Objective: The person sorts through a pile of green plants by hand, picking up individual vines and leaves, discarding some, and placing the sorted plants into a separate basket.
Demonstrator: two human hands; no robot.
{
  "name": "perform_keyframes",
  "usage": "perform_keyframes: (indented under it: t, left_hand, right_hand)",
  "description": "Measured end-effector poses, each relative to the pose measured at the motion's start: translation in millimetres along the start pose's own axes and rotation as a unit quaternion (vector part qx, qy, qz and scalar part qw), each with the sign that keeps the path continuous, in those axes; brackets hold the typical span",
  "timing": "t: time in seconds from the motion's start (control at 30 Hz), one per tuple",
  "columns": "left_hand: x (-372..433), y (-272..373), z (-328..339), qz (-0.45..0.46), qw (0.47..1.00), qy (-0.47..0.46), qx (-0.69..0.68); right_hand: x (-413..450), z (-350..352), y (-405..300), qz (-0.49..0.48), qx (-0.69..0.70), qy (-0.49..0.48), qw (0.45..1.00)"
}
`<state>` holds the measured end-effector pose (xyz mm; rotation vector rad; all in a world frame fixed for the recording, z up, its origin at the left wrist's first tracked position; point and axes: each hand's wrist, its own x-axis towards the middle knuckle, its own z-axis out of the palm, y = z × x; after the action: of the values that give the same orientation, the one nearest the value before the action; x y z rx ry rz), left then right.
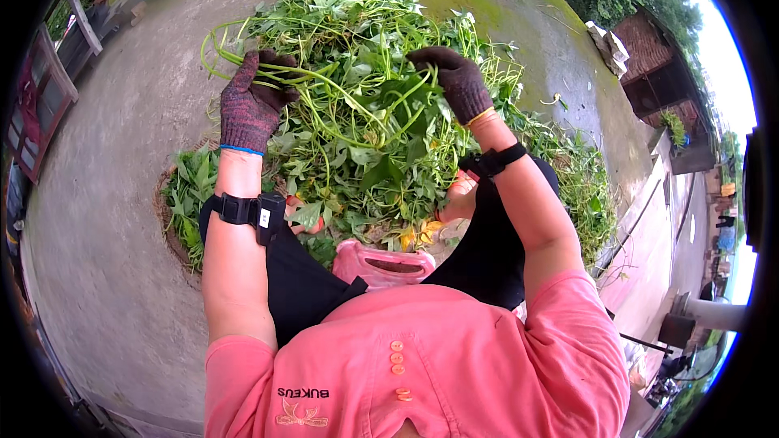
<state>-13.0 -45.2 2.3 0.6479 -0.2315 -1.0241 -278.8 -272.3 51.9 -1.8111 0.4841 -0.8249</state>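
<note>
A large heap of green leafy vines lies on the concrete before me. My left hand, in a dark red-and-black knit glove with a blue cuff, is closed around several long green vine stems that loop out past its left side. My right hand, in a similar glove with a yellow cuff, has its fingers bent at the stems' looped right end, by a broad dark leaf; the leaf partly hides its fingertips. Leaves and tangled stems of the heap lie beneath both hands.
A round woven basket of leaves sits by my left knee. The pink plastic stool is between my legs. More cut vines lie beyond my right knee. Yellow leaves are near my feet. A framed window panel stands far left.
</note>
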Motion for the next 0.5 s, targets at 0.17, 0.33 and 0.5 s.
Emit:
perform_keyframes:
  t: [0.17, 0.33, 0.5]
  left_hand:
    - [0.9, -0.7, -16.8, 0.009, 1.0, -0.011, 0.021]
    - [-11.3, -6.5, 2.8, 0.022, 0.989, 0.01, 0.144]
    - [-13.5, -36.2, 28.4, -0.011, 0.96, 0.023, 0.28]
  right_hand:
    - [-1.4, -28.1, -110.8, -0.23, -0.054, 0.094, 0.967]
    - [-39.9, -17.7, -106.8, -0.194, -0.205, 0.111, 0.953]
    - [-113.3, 2.6, 18.6, 0.183, -0.529, -0.298, 0.773]
